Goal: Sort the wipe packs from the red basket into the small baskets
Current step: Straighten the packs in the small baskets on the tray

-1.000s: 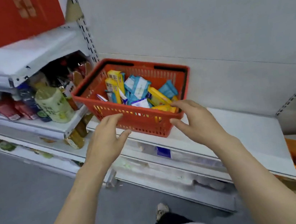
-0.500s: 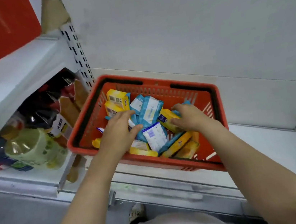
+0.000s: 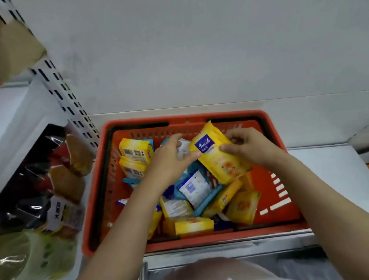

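At frame centre, my right hand [image 3: 249,147] pinches a yellow pack [image 3: 218,153] above the red basket [image 3: 97,198]; my left hand [image 3: 169,159] grips a white pack [image 3: 183,150].

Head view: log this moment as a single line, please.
stage: picking | right hand: holds yellow wipe pack above red basket | left hand: touching that pack's edge | small baskets: not clearly seen
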Available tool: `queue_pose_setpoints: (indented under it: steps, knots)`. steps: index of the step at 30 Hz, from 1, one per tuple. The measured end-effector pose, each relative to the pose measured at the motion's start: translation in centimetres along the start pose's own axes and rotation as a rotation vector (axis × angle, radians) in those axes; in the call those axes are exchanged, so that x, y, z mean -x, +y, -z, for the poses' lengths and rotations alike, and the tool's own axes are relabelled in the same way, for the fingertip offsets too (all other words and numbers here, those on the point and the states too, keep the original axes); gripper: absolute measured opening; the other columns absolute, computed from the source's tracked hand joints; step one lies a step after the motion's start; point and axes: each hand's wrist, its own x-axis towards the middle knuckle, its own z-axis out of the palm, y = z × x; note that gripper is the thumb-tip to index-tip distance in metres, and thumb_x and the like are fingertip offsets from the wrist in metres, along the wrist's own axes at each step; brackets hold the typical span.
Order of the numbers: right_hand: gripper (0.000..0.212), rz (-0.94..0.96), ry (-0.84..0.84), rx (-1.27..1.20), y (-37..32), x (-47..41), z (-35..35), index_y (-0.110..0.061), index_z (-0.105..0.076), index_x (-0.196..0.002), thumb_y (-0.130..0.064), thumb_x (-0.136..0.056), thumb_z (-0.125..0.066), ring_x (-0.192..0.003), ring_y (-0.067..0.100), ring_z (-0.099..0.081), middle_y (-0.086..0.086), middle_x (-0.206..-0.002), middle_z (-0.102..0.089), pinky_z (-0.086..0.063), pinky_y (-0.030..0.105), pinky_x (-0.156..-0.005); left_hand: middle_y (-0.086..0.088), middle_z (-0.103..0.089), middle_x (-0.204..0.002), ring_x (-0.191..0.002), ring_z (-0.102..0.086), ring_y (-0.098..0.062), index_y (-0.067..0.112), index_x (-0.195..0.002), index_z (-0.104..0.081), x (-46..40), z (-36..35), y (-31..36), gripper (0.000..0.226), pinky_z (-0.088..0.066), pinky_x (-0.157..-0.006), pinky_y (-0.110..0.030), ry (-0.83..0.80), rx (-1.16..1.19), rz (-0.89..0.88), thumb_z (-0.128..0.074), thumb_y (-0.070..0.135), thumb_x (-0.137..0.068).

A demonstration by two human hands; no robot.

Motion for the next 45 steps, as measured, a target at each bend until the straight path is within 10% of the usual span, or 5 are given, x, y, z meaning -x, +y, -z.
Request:
queue_pose_setpoints:
  steps: [8,19,26,33,45]
  knots:
    - [0.025,-0.067,-0.072,-0.040,0.2,2.7,1.7,-0.019,-0.064,-0.100,-0.028,-0.083,-0.079,-0.091,0.024,-0.072,0.003,-0.099,-0.074,-0.058,0.043,-0.082,-0.002,-0.073,-0.101,-0.088,-0.071,-0.013,0.019,-0.107,-0.064,-1.2,-3.6,2.1,0.031,-0.057,-0.067,-0.021,-0.127,0.450,0.021,-0.079,0.029,-0.082]
    - [0.049,-0.038,0.327,0.354,2.5,3.5,3.0,-0.018,-0.058,-0.119,-0.046,-0.083,-0.074,-0.097,0.023,-0.061,0.003,-0.110,-0.067,-0.048,0.034,-0.074,-0.005,-0.050,-0.141,-0.126,-0.050,-0.025,0.017,-0.139,-0.047,-1.1,-8.6,-0.2,0.081,-0.045,-0.098,-0.035,-0.490,-0.468,0.068,-0.079,0.054,-0.074]
    - [0.048,-0.034,0.309,0.327,2.0,3.3,2.3,-0.019,-0.057,-0.117,-0.049,-0.083,-0.073,-0.094,0.021,-0.064,0.001,-0.107,-0.067,-0.058,0.044,-0.078,0.010,-0.058,-0.090,-0.098,-0.061,-0.017,0.029,-0.095,-0.072,-1.2,-8.8,-0.6,0.012,-0.049,-0.078,-0.032,-0.455,-0.401,-0.187,-0.077,0.030,-0.084]
    - [0.049,-0.029,0.298,0.326,1.9,3.1,1.6,-0.019,-0.056,-0.118,-0.050,-0.083,-0.072,-0.086,0.015,-0.059,-0.007,-0.099,-0.059,-0.054,0.032,-0.068,-0.001,-0.049,-0.126,-0.121,-0.047,-0.023,0.032,-0.128,-0.059,-0.9,-9.0,-0.2,0.076,-0.049,-0.091,-0.041,-0.462,-0.781,-0.052,-0.077,0.068,-0.064]
    - [0.028,-0.192,0.318,-0.320,0.9,4.1,1.3,-0.019,-0.065,-0.103,-0.040,-0.086,-0.073,-0.080,0.015,-0.073,-0.002,-0.098,-0.072,-0.060,0.032,-0.068,-0.009,-0.068,-0.095,-0.088,-0.067,-0.021,0.013,-0.078,-0.053,-0.7,-1.3,-1.3,0.020,-0.056,-0.068,-0.028,-0.249,0.524,0.360,-0.059,0.009,-0.097]
